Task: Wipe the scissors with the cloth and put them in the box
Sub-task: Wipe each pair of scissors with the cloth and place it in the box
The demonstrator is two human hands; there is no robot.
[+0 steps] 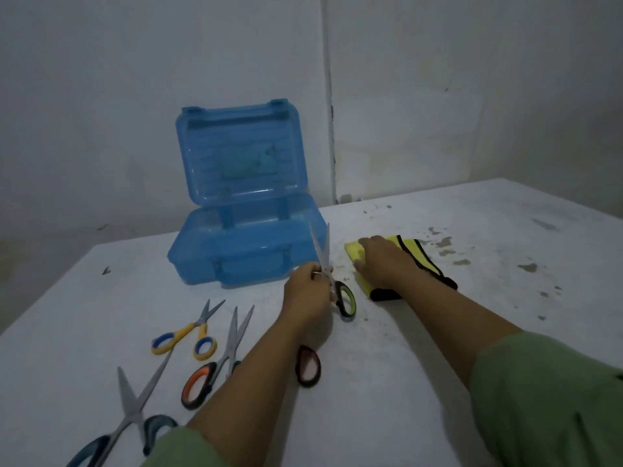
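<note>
Translucent glossy plastic box [236, 244], metal scissor blades [322, 251]

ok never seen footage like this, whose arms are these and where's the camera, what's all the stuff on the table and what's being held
No machine here: these are a person's two bare arms, filmed by one wide-angle camera worn on their head, looking forward and down.

The left hand grips a pair of green-handled scissors, blades pointing up and away. The right hand rests on a yellow cloth with black edging, lying on the white table.

Behind the hands stands a blue plastic box with its lid open. Nearer the person lie more scissors: a yellow-and-blue pair, an orange-and-black pair, a grey-handled pair, and a red handle peeking from under the left arm. Dark specks mark the table on the right.
</note>
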